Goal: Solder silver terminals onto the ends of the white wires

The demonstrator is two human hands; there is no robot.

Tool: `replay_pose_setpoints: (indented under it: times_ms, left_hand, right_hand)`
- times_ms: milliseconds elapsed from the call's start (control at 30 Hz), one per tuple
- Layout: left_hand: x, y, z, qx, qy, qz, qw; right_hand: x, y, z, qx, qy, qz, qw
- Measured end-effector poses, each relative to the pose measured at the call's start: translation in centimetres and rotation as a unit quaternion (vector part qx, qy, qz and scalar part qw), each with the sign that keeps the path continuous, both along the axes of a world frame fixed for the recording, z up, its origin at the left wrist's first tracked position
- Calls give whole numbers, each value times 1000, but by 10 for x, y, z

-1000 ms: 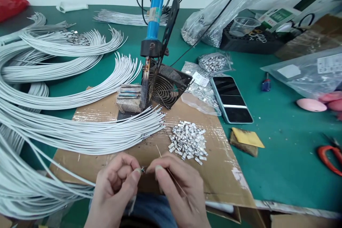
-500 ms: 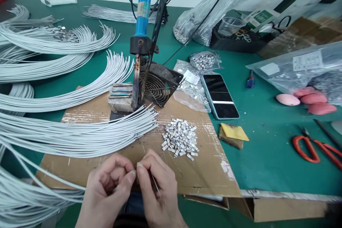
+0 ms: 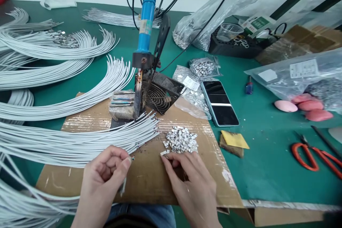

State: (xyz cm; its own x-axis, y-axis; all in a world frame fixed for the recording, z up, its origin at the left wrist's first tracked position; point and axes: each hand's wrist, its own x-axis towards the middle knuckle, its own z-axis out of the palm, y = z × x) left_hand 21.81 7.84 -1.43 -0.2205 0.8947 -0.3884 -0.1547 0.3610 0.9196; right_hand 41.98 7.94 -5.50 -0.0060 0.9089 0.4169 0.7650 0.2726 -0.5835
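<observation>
My left hand (image 3: 107, 176) is closed in a pinch above the cardboard, with a small tip, apparently a white wire's end, showing past the thumb. A blurred pale length (image 3: 123, 187) hangs below that hand. At the near edge of a pile of small silvery metal pieces (image 3: 183, 139), my right hand (image 3: 189, 181) has thumb and forefinger on one small metal piece (image 3: 165, 153). A fine strand shows across the right palm. Behind the left hand, a bundle of white wires (image 3: 107, 139) fans its ends toward the soldering iron (image 3: 145, 25).
The cardboard sheet (image 3: 213, 171) lies on a green table. The iron's tip stands beside a metal block (image 3: 122, 105) and a black fan (image 3: 162, 92). To the right are a phone (image 3: 221, 103), a yellow sponge (image 3: 235, 139), red-handled scissors (image 3: 304, 156) and plastic bags.
My hands have parted from fingertip to fingertip. The right hand has moved right to the metal pieces and pinches one at the edge. The left hand has stayed nearly in place.
</observation>
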Motion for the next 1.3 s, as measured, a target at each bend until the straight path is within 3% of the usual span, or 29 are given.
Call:
replay_pose_setpoints:
  times_ms: [133, 300, 567, 700, 900, 1300]
  left_hand:
    - [5, 5, 12, -31, 8, 17, 999]
    - [8, 10, 20, -49, -5, 15, 999]
    - [7, 13, 22, -49, -8, 14, 999]
    - [9, 14, 25, -37, -6, 15, 999]
    - [9, 13, 22, -35, -3, 4, 999]
    - [10, 13, 20, -31, 9, -9, 999]
  right_hand:
    - [-13, -4, 12, -62, 124, -38, 990]
    - [-29, 4, 30, -154, 331, -49, 930]
    - [-50, 11, 42, -262, 474, -36, 840]
    - [-51, 16, 41, -239, 463, 28, 853]
    - [-50, 20, 41, -216, 432, 66, 873]
    - [-46, 20, 38, -247, 439, 87, 859]
